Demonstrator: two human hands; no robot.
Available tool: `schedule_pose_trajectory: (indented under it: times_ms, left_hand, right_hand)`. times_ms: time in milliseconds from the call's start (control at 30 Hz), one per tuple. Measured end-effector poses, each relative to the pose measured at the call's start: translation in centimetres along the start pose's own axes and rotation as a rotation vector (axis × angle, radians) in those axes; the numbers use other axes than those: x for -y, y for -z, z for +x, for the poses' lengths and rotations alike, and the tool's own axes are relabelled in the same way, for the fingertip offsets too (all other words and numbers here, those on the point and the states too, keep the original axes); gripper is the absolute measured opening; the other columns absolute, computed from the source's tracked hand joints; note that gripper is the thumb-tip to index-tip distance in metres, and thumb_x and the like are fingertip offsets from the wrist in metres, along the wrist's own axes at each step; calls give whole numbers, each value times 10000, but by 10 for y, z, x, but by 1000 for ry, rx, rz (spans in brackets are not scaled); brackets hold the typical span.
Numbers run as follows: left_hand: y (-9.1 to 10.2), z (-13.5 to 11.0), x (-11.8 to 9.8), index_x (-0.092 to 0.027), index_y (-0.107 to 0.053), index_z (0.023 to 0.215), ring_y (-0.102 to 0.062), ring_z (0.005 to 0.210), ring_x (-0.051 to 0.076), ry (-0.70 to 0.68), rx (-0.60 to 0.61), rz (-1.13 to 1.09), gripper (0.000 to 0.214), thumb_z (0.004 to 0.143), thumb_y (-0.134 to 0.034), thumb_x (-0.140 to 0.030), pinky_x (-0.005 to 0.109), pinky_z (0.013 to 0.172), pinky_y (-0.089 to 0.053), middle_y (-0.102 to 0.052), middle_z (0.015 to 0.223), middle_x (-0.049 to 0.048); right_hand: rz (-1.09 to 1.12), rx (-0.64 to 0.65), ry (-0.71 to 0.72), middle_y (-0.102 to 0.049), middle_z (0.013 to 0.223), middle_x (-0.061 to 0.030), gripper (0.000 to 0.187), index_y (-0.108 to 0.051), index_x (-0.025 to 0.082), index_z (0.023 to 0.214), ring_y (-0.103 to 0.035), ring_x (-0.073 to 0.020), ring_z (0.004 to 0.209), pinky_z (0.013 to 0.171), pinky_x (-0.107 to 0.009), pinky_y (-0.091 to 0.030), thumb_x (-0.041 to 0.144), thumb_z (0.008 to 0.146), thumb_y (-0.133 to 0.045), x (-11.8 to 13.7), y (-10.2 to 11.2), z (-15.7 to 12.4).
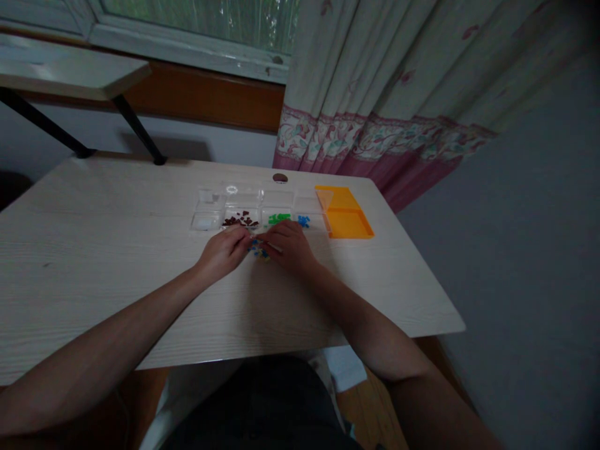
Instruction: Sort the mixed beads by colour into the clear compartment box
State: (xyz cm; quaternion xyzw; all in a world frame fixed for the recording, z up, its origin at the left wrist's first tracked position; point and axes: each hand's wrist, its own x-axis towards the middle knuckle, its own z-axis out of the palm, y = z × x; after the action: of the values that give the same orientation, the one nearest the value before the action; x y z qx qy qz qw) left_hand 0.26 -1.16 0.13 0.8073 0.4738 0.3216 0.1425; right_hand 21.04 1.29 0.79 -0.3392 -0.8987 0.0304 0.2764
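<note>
While both hands meet on the worktop [117, 250], the left hand [225, 250] and right hand [288, 245] have fingers pinched together on small blue pieces [259, 250], just near of the clear compartment tray [210, 209].

Both bare forearms stretched forward and angled inward, left hand [224, 249] held palm down with fingers [244, 236] curled together, right hand [289, 245] likewise lowered, fingertips of both brought nearly together at the centre
</note>
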Motion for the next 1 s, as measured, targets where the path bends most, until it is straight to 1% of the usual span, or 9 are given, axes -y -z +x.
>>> schedule_pose_trajectory:
  times_ms: [167, 267, 400, 600, 733, 833, 933, 1000]
  left_hand:
    - [-1, -1, 1, -185, -517, 765, -517, 754, 173, -15, 6, 3, 323, 999, -372, -354, 290, 674, -389, -529, 759, 30]
    - [-1, -1, 1, -187, -517, 769, -521, 760, 174, -13, 5, -5, 327, 1002, -367, -360, 292, 680, -395, -535, 761, 31]
    - [-1, -1, 0, -188, -517, 775, -522, 760, 173, -7, 6, -6, 331, 1004, -358, -367, 294, 692, -405, -539, 765, 32]
    - [0, -1, 0, -189, -547, 796, -541, 784, 181, 14, 0, 4, 355, 1007, -334, -379, 302, 725, -433, -562, 790, 42]
    - [1, -1, 5, -189, -593, 848, -561, 835, 182, 32, -31, -10, 354, 1009, -332, -366, 299, 765, -442, -579, 836, 44]
    - [2, -1, 9, -190, -613, 884, -560, 831, 175, 44, -59, -20, 331, 1004, -356, -360, 293, 769, -444, -579, 848, 37]
    - [2, -2, 12, -192, -616, 898, -555, 808, 169, 53, -46, -10, 307, 998, -376, -357, 290, 745, -443, -570, 833, 30]
    - [2, -2, 13, -192, -610, 900, -557, 817, 171, 52, -42, -9, 294, 995, -383, -352, 290, 735, -442, -573, 837, 32]
  right_hand:
    - [3, -13, 12, -708, 916, -37, 277, -732, 278, 1065, -563, -182, 939, 900, -334, -382, 423, 956, -522, 0, -1, 1]
    - [4, -22, 27, -708, 900, -36, 267, -733, 277, 1046, -563, -184, 936, 894, -337, -386, 412, 958, -520, 1, -1, 1]
    - [-14, -44, 52, -709, 882, -32, 269, -743, 264, 970, -564, -182, 941, 911, -338, -379, 393, 967, -508, 3, 1, 0]
    - [-29, -9, 25, -715, 915, -27, 249, -740, 278, 953, -558, -185, 976, 934, -353, -359, 374, 967, -510, 5, 4, 0]
    - [-67, -59, -69, -720, 939, -35, 253, -746, 264, 950, -560, -193, 986, 950, -357, -349, 390, 958, -528, -7, 13, -1]
    - [-113, -102, -206, -721, 917, -44, 255, -752, 246, 931, -568, -201, 945, 916, -357, -351, 386, 951, -539, -25, 26, -2]
    - [-159, -124, -344, -716, 880, -45, 271, -751, 237, 910, -563, -211, 933, 869, -351, -341, 400, 948, -538, -47, 38, -4]
    - [-197, -152, -404, -716, 908, -51, 282, -751, 229, 914, -554, -215, 954, 862, -348, -331, 405, 948, -533, -59, 44, -7]
